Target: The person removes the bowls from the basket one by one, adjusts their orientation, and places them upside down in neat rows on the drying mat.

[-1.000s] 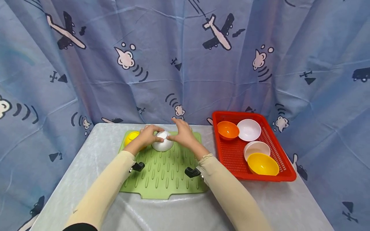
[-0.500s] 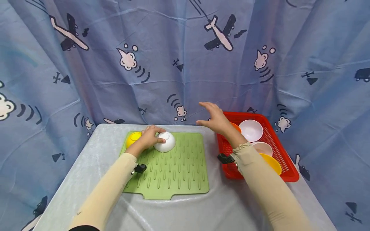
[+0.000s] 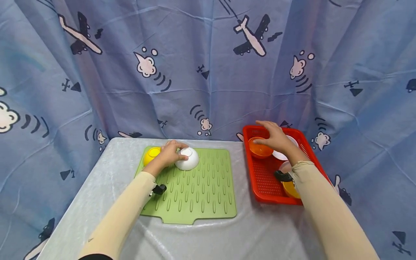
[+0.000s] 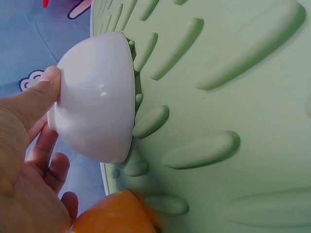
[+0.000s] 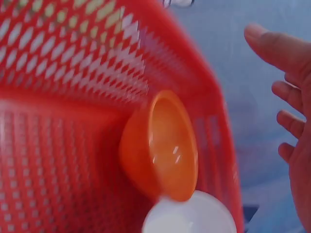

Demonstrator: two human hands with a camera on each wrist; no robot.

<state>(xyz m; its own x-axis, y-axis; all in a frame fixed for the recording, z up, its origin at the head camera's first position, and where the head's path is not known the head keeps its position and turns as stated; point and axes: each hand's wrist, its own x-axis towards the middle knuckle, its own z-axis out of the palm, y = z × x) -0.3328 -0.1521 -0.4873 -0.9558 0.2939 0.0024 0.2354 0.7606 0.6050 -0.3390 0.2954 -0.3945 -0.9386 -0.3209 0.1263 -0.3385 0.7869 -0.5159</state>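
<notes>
An upside-down white bowl (image 3: 191,162) rests on a green drying mat (image 3: 208,195). My left hand (image 3: 169,154) pinches the bowl's foot between thumb and fingers, seen closely in the left wrist view. Just left of that hand is an upturned yellow bowl (image 3: 150,155), partly hidden by it. My right hand (image 3: 280,140) hovers over the red basket (image 3: 256,191), thumb and fingers spread, holding nothing. Below its thumb an orange bowl (image 3: 259,152) stands in the basket's back left corner, its opening up; the right wrist view shows the orange bowl (image 5: 170,145) apart from the fingers.
Beside the orange bowl in the basket is a white bowl (image 5: 194,218). Another white bowl (image 3: 285,167) and a yellow bowl (image 3: 290,189) are partly hidden by the right wrist. A patterned blue curtain (image 3: 182,72) hangs behind the table (image 3: 107,180).
My right hand has left the white bowl on the mat and moved right to above the basket. The left hand stays at the white bowl.
</notes>
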